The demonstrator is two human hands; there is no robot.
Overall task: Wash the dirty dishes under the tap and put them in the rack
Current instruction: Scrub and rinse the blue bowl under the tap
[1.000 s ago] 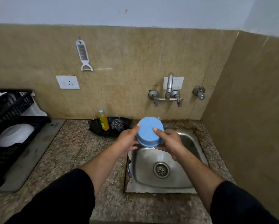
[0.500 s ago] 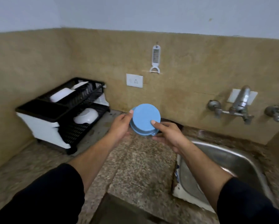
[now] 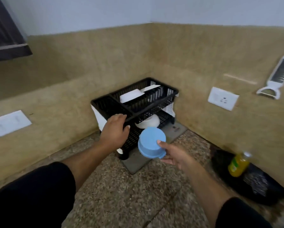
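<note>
A black two-tier dish rack stands in the counter's corner. A white dish lies in its upper tier and a white bowl in the lower one. My right hand holds a blue bowl, bottom facing me, just in front of the lower tier. My left hand rests on the front edge of the upper tier, fingers curled over the rim. The sink and tap are out of view.
A grey drip mat lies under the rack on the speckled counter. A yellow soap bottle and a black tray with a steel scrubber sit at right. A wall socket and a hanging grater are on the tiled wall.
The view swung left from the sink to the rack. My left hand let go of the blue bowl and moved to the rack's upper tier; my right hand carried the bowl to the rack.
</note>
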